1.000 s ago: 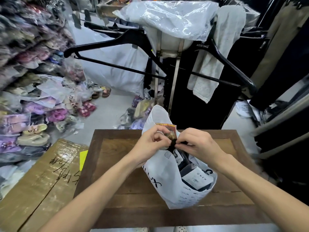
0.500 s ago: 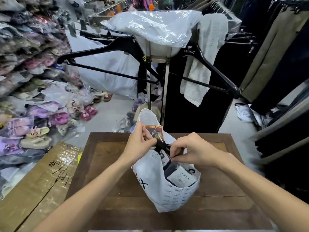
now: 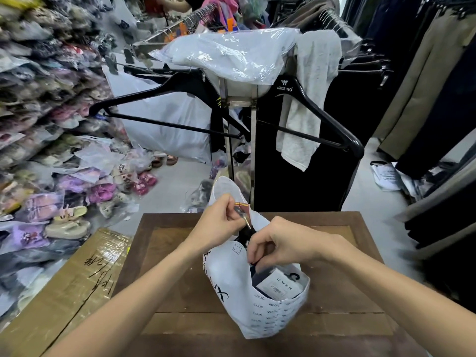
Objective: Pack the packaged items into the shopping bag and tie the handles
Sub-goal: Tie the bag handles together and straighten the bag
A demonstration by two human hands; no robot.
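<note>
Shopping bag (image 3: pixel 260 300) stood at bench (image 3: pixel 180 266) centre, packaged item (image 3: pixel 279 284) inside. Left hand (image 3: pixel 219 222) and right hand (image 3: pixel 283 243) pinched black handles (image 3: pixel 244 234), 12 o'clock of bag. Advice: keep tension equal, cinch knot low.

Matt plastic bag (image 3: pixel 231 284); scuffed wooden table (image 3: pixel 180 292).

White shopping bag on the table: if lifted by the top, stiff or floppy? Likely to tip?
Probably floppy: the shopping bag has thin, creased walls, and its mouth sags open beside the right hand. Likely bottom-weighted, since the packaged item sits low inside. It leans on the table, so it may slump if the left hand lets go.
</note>
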